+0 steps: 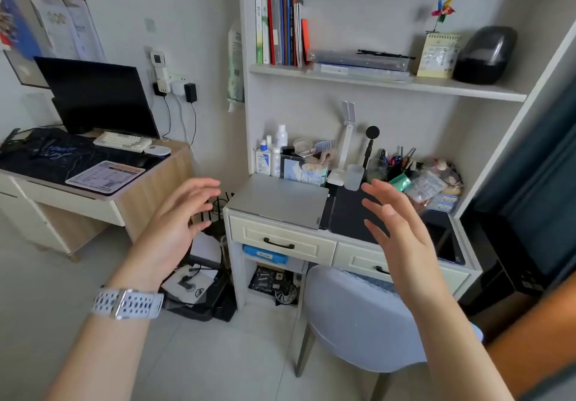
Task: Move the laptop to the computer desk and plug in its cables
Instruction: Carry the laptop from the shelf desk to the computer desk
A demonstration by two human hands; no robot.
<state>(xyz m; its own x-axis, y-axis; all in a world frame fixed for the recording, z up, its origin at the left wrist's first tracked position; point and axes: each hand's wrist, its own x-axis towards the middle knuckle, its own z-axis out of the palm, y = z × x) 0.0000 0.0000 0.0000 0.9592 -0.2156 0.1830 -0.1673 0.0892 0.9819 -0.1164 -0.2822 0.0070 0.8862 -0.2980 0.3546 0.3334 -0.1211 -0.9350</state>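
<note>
A closed silver laptop (pixel 279 201) lies flat on the left end of the cream desk with drawers (pixel 282 243). My left hand (pixel 177 223) hovers to the laptop's left, fingers spread, holding nothing, with a white watch on its wrist. My right hand (pixel 396 223) is raised to the laptop's right, over a black mat (pixel 349 213), also spread and empty. Neither hand touches the laptop. The computer desk (pixel 149 188) stands at the left with a black monitor (pixel 96 96), a white keyboard (pixel 123 141) and a mouse (pixel 157 150). Chargers and cables hang at the wall socket (pixel 176 88).
A grey-blue chair (pixel 358 316) stands in front of the cream desk. Bottles, a lamp, a pen cup and packets crowd the desk's back. Boxes, cables and a black bag lie on the floor between the two desks. A shelf of books hangs above.
</note>
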